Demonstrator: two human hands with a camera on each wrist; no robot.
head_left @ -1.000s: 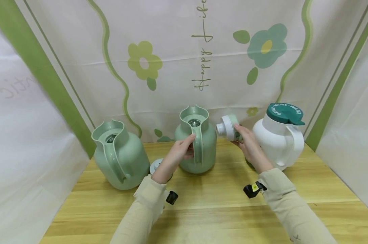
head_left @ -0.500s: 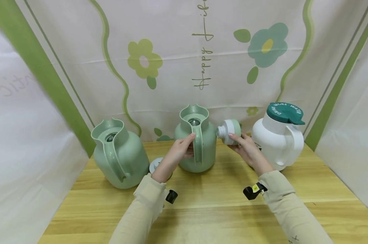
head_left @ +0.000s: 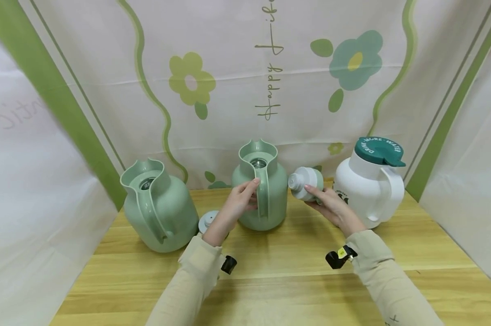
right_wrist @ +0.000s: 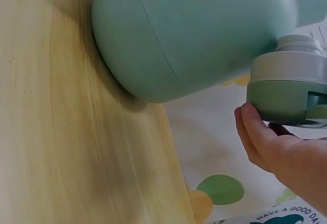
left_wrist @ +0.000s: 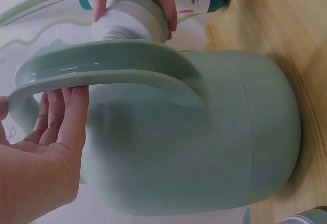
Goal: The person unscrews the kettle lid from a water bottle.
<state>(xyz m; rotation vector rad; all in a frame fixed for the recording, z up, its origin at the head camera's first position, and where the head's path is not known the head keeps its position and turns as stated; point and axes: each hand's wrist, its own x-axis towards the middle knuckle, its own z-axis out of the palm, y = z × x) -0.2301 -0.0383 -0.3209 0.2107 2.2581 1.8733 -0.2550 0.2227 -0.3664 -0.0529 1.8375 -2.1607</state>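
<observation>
My left hand (head_left: 242,198) grips the handle of a pale green thermos jug (head_left: 275,199), which stands upright in the middle with its neck uncovered. Just right of that jug, my right hand (head_left: 331,203) holds a white and green jug lid (head_left: 308,181) off the table. The lid lies tilted sideways, its white threaded end towards the jug and partly towards me. In the left wrist view, fingers curl under the handle (left_wrist: 117,60). From the right wrist, the lid's green top (right_wrist: 278,99) shows against my fingers, while the thumb is out of sight.
A second lidless green thermos jug (head_left: 164,213) stands at the left, with a pale round lid (head_left: 207,220) beside it, partly behind my left wrist. On the right is a white jug (head_left: 365,192) with a dark green lid (head_left: 378,151). A printed curtain (head_left: 229,113) hangs behind the wooden table (head_left: 278,290).
The lid in my right hand has sunk slightly and turned, so its threaded end faces more towards me. My left hand and the middle jug stay put.
</observation>
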